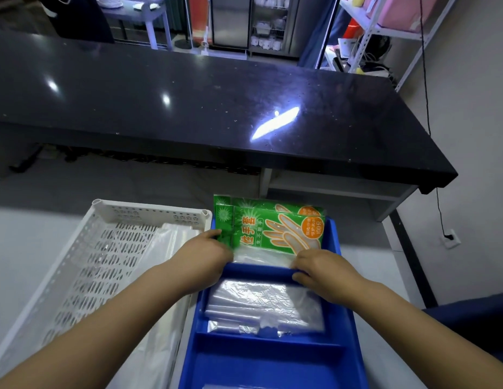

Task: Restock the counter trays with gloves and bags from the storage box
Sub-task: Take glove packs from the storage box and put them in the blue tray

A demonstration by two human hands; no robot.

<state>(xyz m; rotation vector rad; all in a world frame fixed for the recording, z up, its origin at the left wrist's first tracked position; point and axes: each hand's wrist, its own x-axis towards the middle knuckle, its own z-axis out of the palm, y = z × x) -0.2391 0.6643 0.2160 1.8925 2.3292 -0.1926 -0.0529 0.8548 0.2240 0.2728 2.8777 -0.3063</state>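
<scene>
Blue tray (pixel 272 366) nearest me, clear bags (pixel 264 304) lying in its middle compartment; beyond, my left hand (pixel 208 255) and right hand (pixel 322 269) each grasp a side edge of the green glove packs (pixel 275 230), set in the far compartment; white box (pixel 104 248) just beside, at left.

The blue tray (pixel 261 366) is cut off at the bottom edge, and the rear glove pack (pixel 260 204) looks mostly covered.
</scene>
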